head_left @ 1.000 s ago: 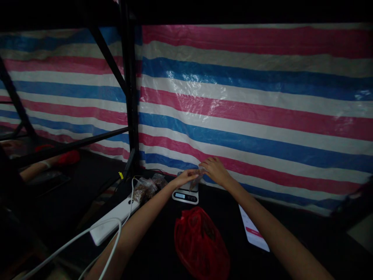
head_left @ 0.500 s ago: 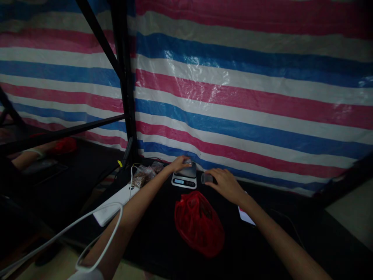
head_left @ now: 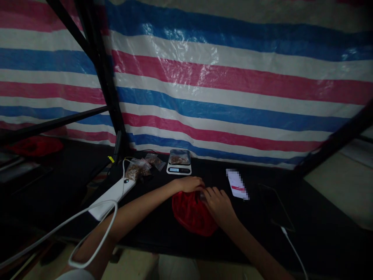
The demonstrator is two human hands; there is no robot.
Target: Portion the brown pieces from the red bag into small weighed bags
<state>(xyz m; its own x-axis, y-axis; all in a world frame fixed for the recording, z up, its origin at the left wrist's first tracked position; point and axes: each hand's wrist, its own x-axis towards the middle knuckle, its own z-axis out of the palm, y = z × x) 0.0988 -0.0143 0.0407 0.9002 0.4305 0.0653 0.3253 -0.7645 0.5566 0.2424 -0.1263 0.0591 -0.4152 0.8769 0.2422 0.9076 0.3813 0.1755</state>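
Note:
A red mesh bag [head_left: 192,217] sits on the black table in front of me. My left hand [head_left: 190,184] lies at its top edge, fingers curled onto the red fabric. My right hand [head_left: 218,205] is over the bag's right side, its fingers bent round a small clear cup [head_left: 203,197] that is mostly hidden at the mouth of the bag. Behind the hands stands a small digital scale [head_left: 186,170] with a lit display. On its plate rests a clear zip bag [head_left: 178,157] with brownish bits inside.
Several clear bags of brown pieces [head_left: 138,168] lie left of the scale, by a white power bank [head_left: 110,198] with a white cable. To the right are a lit phone [head_left: 237,184] and a dark phone [head_left: 276,206]. A striped tarp [head_left: 218,101] hangs behind.
My left hand has left the zip bag on the scale and come back to the red bag. My right hand has carried the cup from beside the scale to the red bag. The view has shifted.

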